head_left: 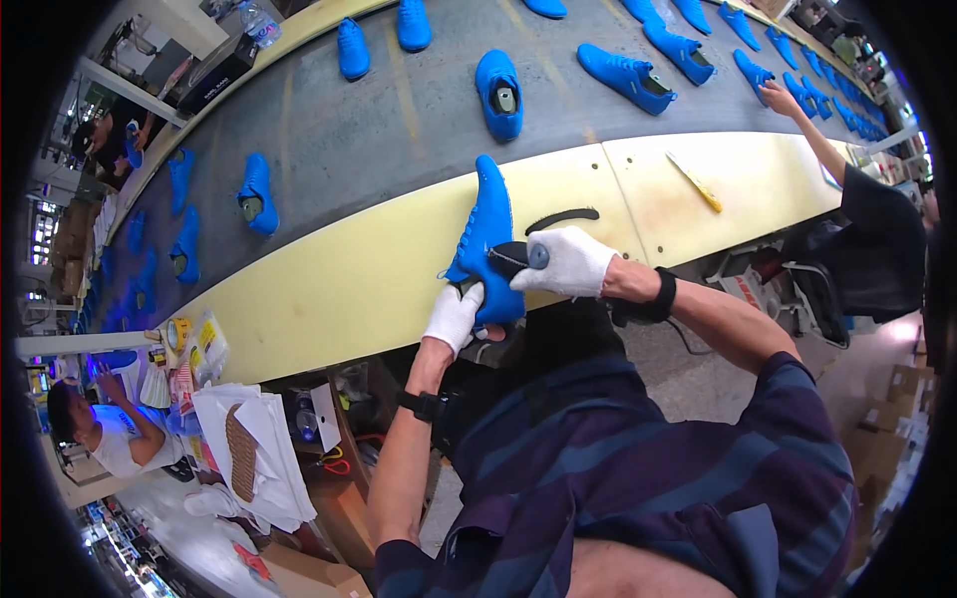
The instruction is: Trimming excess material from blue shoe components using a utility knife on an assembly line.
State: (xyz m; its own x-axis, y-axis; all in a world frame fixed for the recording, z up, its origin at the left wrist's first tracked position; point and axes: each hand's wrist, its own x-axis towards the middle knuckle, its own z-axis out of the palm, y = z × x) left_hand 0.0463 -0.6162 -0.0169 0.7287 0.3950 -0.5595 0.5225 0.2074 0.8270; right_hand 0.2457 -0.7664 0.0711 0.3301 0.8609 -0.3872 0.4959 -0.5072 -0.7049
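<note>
Extending forward from gripping left hand (pixel 455 316): blue shoe (pixel 488 221).

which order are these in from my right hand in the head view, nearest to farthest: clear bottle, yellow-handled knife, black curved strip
From your right hand:
1. Black curved strip: just beyond the hand, on the pale worktop.
2. Yellow-handled knife: ahead and to the right, on the worktop.
3. Clear bottle: far left, across the grey belt.

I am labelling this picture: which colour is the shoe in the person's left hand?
The shoe is bright blue; the head view shows it best.
</note>
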